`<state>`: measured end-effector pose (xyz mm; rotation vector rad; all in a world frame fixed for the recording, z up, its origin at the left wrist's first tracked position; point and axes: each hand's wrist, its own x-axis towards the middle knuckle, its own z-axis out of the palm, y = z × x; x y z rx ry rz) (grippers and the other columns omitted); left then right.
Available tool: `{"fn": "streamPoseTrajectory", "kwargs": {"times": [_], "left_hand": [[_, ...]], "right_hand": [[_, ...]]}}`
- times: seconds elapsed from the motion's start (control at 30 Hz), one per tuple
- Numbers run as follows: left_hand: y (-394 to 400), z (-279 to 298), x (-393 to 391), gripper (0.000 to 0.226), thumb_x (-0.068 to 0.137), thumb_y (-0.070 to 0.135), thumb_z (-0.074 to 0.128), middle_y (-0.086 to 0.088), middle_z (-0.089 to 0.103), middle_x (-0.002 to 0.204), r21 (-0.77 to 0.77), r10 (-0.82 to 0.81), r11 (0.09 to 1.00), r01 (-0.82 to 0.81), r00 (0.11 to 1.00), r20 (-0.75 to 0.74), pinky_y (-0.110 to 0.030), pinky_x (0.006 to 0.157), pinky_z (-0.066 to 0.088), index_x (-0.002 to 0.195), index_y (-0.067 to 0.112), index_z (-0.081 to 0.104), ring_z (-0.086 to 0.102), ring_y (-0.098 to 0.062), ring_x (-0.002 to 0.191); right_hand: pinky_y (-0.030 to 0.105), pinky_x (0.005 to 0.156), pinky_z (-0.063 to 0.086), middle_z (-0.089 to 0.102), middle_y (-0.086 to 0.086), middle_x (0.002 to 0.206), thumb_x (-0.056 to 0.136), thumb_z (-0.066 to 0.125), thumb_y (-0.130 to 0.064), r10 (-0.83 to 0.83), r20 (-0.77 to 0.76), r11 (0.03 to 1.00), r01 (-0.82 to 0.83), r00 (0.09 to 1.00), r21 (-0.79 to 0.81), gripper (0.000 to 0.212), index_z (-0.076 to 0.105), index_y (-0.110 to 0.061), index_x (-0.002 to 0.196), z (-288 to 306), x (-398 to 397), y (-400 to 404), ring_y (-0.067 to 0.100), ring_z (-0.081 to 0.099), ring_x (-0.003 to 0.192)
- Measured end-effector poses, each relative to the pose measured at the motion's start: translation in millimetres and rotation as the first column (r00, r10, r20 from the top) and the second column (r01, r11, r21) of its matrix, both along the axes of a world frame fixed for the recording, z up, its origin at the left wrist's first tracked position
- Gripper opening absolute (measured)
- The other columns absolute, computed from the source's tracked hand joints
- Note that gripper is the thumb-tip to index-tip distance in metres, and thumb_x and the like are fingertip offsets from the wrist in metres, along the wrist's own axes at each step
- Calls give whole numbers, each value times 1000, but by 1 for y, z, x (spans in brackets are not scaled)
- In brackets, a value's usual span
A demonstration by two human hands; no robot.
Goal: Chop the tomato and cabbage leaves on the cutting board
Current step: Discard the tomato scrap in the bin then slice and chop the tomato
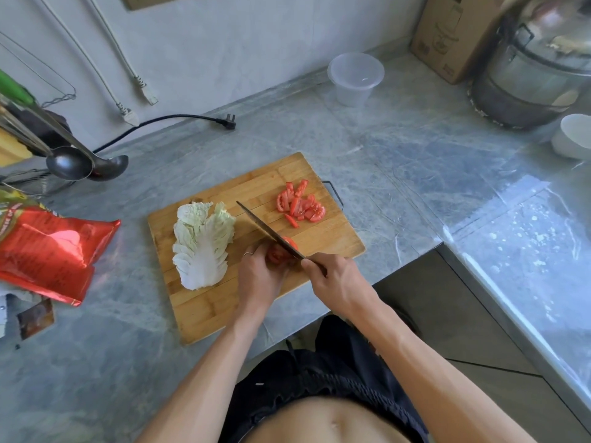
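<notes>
A wooden cutting board (pixel 208 308) lies on the grey marble counter. Pale cabbage leaves (pixel 201 243) lie flat on its left side. A pile of chopped tomato slices (pixel 300 204) sits at its far right. My left hand (pixel 259 273) holds a piece of tomato (pixel 276 254) down near the board's right edge, fingers curled round it. My right hand (pixel 335 282) grips the handle of a knife (pixel 267 231), whose blade rests on that tomato piece and points away to the upper left.
A red snack bag (pixel 48 251) lies left of the board, with ladles (pixel 83 164) behind it. A clear plastic tub (pixel 355 79), a cardboard box (pixel 454 36), a steel pot (pixel 537 68) and a white bowl (pixel 574 135) stand at the back right. A black plug (pixel 228 121) lies behind the board.
</notes>
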<state>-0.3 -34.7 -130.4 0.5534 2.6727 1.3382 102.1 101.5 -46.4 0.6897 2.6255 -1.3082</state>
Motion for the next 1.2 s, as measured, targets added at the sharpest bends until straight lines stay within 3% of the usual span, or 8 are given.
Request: {"fn": "streamPoseTrajectory", "kwargs": {"times": [0.1, 0.27, 0.4, 0.6, 0.7, 0.87, 1.03, 1.2], "left_hand": [[1, 3, 1, 42, 73, 47, 77, -1, 73, 95, 14, -10, 1000, 11, 999, -51, -36, 73, 54, 101, 16, 71, 66, -22, 87], [3, 6, 1, 47, 71, 53, 74, -1, 73, 96, -5, -7, 1000, 7, 999, -44, -29, 74, 51, 101, 16, 71, 65, -22, 90], [3, 8, 2, 54, 70, 59, 63, -3, 73, 93, -17, 6, 1000, -7, 999, -43, -25, 70, 47, 98, 13, 71, 64, -23, 86], [6, 12, 1, 37, 71, 45, 79, 5, 69, 88, -15, 41, 999, -41, 999, 3, -19, 71, 45, 96, 19, 71, 62, -14, 84], [6, 10, 3, 43, 74, 52, 66, 2, 71, 88, -23, 25, 999, -26, 999, -34, -20, 67, 46, 95, 14, 71, 64, -18, 83], [7, 11, 2, 37, 70, 41, 84, 3, 66, 91, -47, 87, 995, -85, 996, 32, -20, 73, 44, 98, 19, 72, 58, -10, 80], [6, 6, 2, 38, 74, 54, 73, 5, 69, 92, -45, 61, 997, -59, 997, 46, -26, 75, 51, 97, 24, 69, 62, -12, 88], [7, 9, 4, 31, 70, 38, 85, 3, 64, 91, -76, 120, 990, -115, 991, 56, -20, 71, 43, 92, 22, 71, 57, -9, 79]], "right_hand": [[39, 53, 48, 62, 2, 68, 103, 46, -40, 51, 20, 997, -52, 999, 59, 35, 69, -15, 94, 0, 7, 2, 21, 57, 59], [47, 64, 55, 65, 4, 70, 103, 48, -37, 54, -8, 998, -53, 999, 36, 34, 71, -12, 101, -1, 5, 10, 24, 61, 64], [46, 62, 54, 60, 1, 67, 103, 47, -38, 91, -20, 995, -90, 996, 31, 32, 71, -17, 101, -2, -8, 5, 21, 56, 61], [35, 54, 45, 57, -2, 62, 104, 48, -35, 69, -15, 998, -69, 997, 8, 31, 70, -14, 98, -2, -7, 16, 16, 52, 55], [42, 57, 50, 57, -1, 64, 103, 47, -37, 124, -22, 992, -124, 992, 25, 32, 70, -15, 98, -2, -17, 8, 19, 53, 57], [40, 58, 50, 62, 0, 67, 103, 47, -39, 92, 44, 996, -93, 995, 3, 33, 72, -17, 98, -2, -6, 27, 19, 57, 60], [41, 59, 49, 60, -2, 65, 104, 47, -37, 125, -40, 992, -124, 991, 12, 32, 71, -16, 102, -3, -23, 14, 18, 55, 60], [43, 60, 52, 64, 1, 68, 103, 46, -39, 127, -32, 990, -125, 991, 63, 33, 72, -19, 106, -4, -28, 26, 21, 59, 63]]}}
